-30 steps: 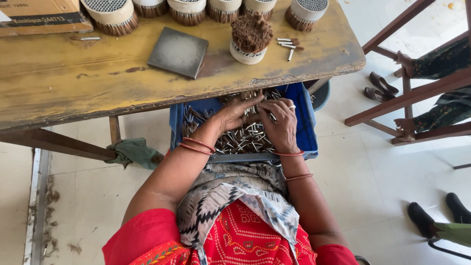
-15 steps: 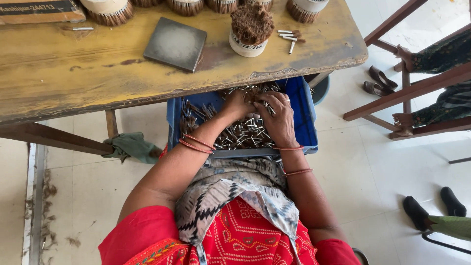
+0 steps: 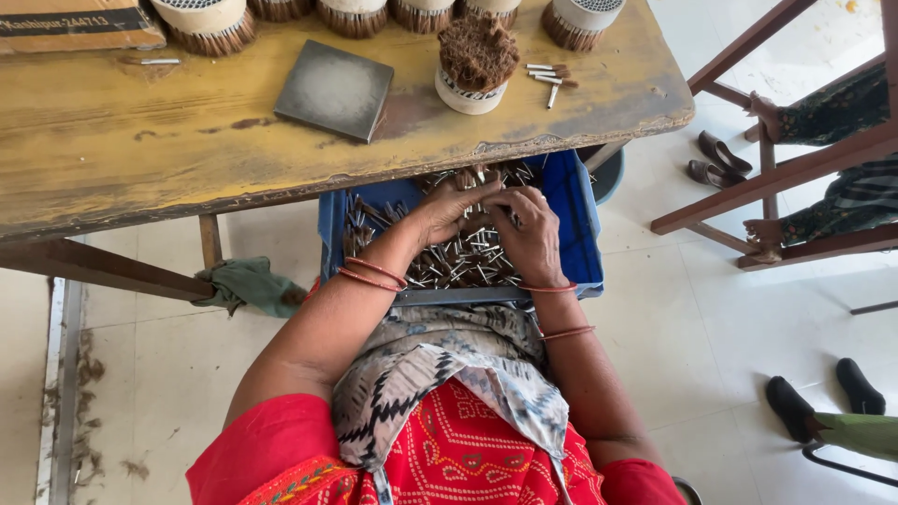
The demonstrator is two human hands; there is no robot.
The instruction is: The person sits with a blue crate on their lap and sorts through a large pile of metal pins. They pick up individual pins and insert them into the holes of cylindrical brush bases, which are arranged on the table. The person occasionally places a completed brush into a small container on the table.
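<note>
A blue plastic crate (image 3: 580,234) rests on my lap under the table edge, filled with several small metal-tipped brush pieces (image 3: 468,262). My left hand (image 3: 449,208) reaches into the pile, fingers curled around a few pieces. My right hand (image 3: 531,234) lies beside it on the pile, fingers bent and touching the left hand's fingertips. Both wrists wear red bangles. Whether the right hand holds pieces is hard to tell.
A worn yellow wooden table (image 3: 168,159) carries a dark square plate (image 3: 335,89), a white cup packed with brown bristles (image 3: 475,65), loose pieces (image 3: 550,77) and round bundles (image 3: 201,23) at the back. A green rag (image 3: 248,285) lies on the floor. Another person's feet (image 3: 823,397) are at right.
Both hands stay in the crate, shifting slightly among the pieces. The head camera has tilted a little, so the table sits slightly differently in view.
</note>
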